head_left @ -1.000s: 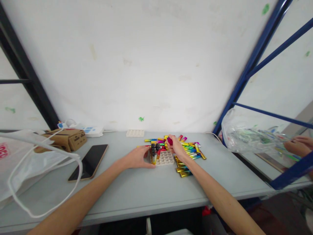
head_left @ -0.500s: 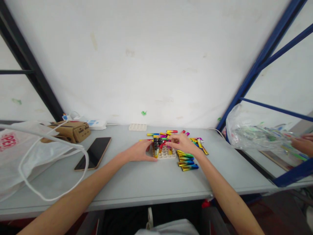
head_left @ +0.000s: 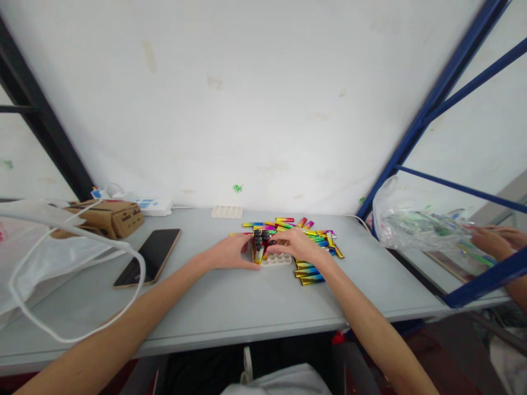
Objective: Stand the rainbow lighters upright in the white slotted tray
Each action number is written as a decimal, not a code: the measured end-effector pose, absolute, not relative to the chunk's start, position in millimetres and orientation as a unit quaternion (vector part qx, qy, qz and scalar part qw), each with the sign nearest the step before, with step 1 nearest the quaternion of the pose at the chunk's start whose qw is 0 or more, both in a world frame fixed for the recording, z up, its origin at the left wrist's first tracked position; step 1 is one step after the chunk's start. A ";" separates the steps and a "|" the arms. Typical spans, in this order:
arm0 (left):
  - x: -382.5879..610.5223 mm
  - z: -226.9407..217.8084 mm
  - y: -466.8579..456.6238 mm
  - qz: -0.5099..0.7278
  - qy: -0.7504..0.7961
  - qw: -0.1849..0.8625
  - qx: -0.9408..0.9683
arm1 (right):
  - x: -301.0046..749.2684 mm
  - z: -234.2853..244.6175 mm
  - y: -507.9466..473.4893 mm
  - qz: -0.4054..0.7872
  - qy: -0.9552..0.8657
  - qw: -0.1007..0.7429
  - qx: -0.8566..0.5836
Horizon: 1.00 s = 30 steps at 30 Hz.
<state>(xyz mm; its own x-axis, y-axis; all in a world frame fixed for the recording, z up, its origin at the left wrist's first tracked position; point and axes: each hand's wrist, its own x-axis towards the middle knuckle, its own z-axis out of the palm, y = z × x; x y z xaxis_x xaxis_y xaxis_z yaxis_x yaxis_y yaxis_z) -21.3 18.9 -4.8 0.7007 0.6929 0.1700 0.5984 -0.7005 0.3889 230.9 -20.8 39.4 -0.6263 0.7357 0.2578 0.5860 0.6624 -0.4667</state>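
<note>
A pale tray with round holes (head_left: 276, 260) lies on the table, with black-topped, shiny-coloured lighters (head_left: 258, 246) standing in its left part. My left hand (head_left: 233, 252) is wrapped round the left side of these lighters, thumb at the near side and fingers at the far side. From the right, my right hand (head_left: 294, 244) pinches a lighter (head_left: 272, 242) with a black top, close against the standing ones; the fingers hide most of it. Beside and behind the right hand lies a pile of loose metallic gold, blue, green and pink lighters (head_left: 307, 271).
A second pale holed tray (head_left: 226, 212) lies by the wall. At left are a phone (head_left: 150, 257), a cardboard box (head_left: 109, 216), a plastic bag (head_left: 45, 263) and a looped white cable (head_left: 142, 269). Past the blue frame (head_left: 411, 131), another person's hands (head_left: 496, 241) touch clear plastic bags (head_left: 420, 230).
My right hand has moved left over the tray, bringing a lighter close to the standing ones. My left hand keeps its place around them. The camera view has shifted slightly.
</note>
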 end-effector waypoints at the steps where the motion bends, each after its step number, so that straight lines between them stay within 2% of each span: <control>1: -21.3 -4.4 18.3 0.154 0.356 0.153 0.909 | 229.7 39.5 -20.1 0.162 -0.888 0.213 -0.374; 5: -21.8 -3.5 15.1 0.154 0.363 0.152 0.907 | 225.3 41.4 -15.0 0.079 -0.904 0.175 -0.381; 11: -22.7 -4.3 13.9 0.156 0.367 0.158 0.904 | 220.8 37.3 -12.3 0.049 -0.901 0.136 -0.410; 13: -22.7 -4.8 14.6 0.156 0.366 0.155 0.904 | 226.1 33.9 -9.0 0.075 -0.885 0.158 -0.432; 16: -22.7 -4.9 15.6 0.148 0.370 0.155 0.904 | 237.4 32.2 10.4 0.163 -0.852 0.243 -0.434; 18: -23.0 -4.7 15.8 0.147 0.371 0.158 0.903 | 239.2 32.2 35.3 0.156 -0.833 0.297 -0.440; 19: -23.3 -4.5 15.7 0.148 0.370 0.160 0.903 | 236.8 31.9 50.1 0.145 -0.842 0.296 -0.427; 22: -24.5 -4.3 14.8 0.158 0.362 0.170 0.903 | 219.4 28.5 93.0 0.090 -0.886 0.228 -0.395; 26: -25.5 -5.4 13.9 0.166 0.362 0.173 0.901 | 196.8 21.7 120.3 0.056 -0.891 0.116 -0.436; 30: -25.7 -8.1 14.9 0.169 0.361 0.165 0.902 | 193.1 17.8 122.0 0.086 -0.881 0.087 -0.458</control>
<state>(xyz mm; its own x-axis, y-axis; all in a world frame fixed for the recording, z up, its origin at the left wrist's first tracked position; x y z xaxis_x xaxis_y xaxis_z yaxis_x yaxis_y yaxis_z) -25.7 14.9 -8.1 0.6816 0.7077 0.1860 0.5962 -0.6844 0.4197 193.1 122.0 17.8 -0.5660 0.8210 0.0746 0.7912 0.5664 -0.2307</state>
